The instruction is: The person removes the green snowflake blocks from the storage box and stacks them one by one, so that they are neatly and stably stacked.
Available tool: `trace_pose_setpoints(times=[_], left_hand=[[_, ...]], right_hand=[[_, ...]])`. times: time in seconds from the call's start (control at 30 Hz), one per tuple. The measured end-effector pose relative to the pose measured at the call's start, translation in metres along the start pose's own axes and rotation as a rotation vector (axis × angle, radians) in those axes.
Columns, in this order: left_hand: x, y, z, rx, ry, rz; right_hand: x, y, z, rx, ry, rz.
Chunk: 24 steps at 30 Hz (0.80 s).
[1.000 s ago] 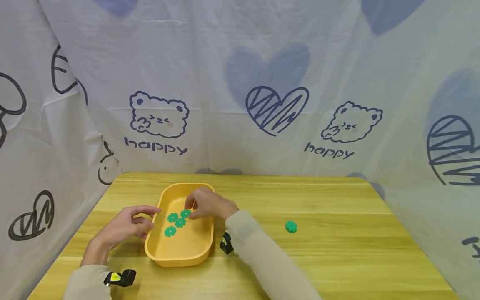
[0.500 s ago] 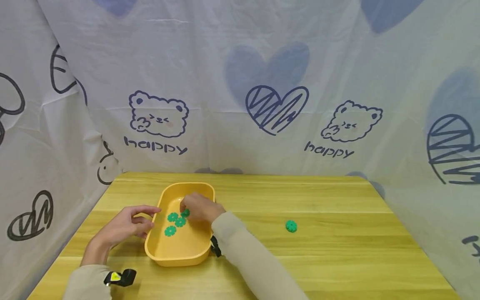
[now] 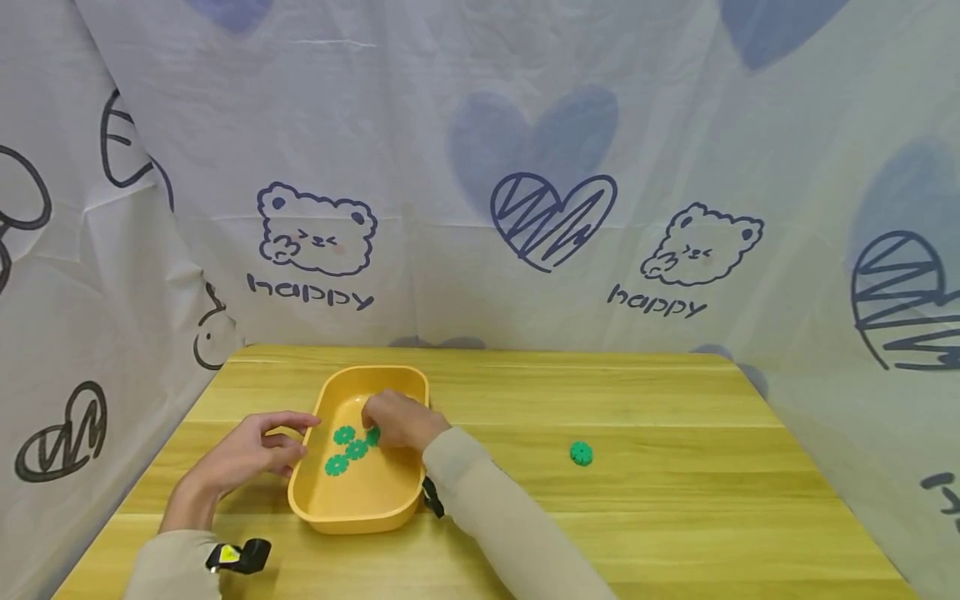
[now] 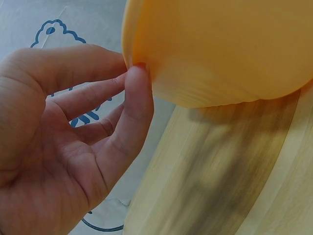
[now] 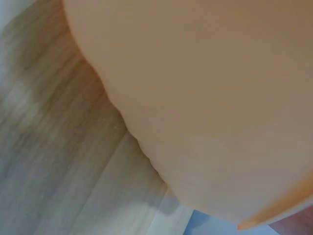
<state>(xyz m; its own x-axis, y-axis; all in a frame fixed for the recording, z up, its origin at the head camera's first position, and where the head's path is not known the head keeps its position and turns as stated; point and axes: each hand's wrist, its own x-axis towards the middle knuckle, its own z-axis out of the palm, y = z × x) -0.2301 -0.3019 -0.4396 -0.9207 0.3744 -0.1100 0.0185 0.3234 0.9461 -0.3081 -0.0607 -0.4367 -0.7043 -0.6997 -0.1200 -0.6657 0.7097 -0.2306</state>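
Note:
My left hand (image 3: pixel 251 450) is at the left side of a yellow plastic tray (image 3: pixel 318 523). In the left wrist view, thumb and index finger hold the tray's rim. Inside the tray, the curled fingers of my right hand (image 3: pixel 401 419) grip a green flower-shaped disc (image 3: pixel 372 436), partly hidden by them. Notched green discs lie flat close by: one disc at the back (image 3: pixel 344 435), a middle disc (image 3: pixel 357 450) and a front disc (image 3: pixel 337 465). The right wrist view shows mostly the tray's outer wall (image 5: pixel 195 107).
Another green disc, perhaps a small stack (image 3: pixel 581 453), lies on the wooden table (image 3: pixel 675 500) to the right of the tray. Patterned white cloth (image 3: pixel 450 250) hangs behind the table and along its sides.
My right hand has moved left and closed over the disc at its fingertips. That disc and the middle and front discs have shifted slightly toward me. The left hand has stayed at the rim.

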Motion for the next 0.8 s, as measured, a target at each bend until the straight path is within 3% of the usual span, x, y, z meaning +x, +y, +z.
trace_pose_setpoints(times=[0.3, 0.8], left_hand=[[0.001, 0.0, 0.001, 0.012, 0.034, -0.024], [0.0, 0.001, 0.001, 0.02, 0.02, -0.019]], right_hand=[[-0.004, 0.001, -0.003, 0.0, -0.011, -0.037], [-0.01, 0.002, -0.004, 0.014, -0.01, -0.064]])
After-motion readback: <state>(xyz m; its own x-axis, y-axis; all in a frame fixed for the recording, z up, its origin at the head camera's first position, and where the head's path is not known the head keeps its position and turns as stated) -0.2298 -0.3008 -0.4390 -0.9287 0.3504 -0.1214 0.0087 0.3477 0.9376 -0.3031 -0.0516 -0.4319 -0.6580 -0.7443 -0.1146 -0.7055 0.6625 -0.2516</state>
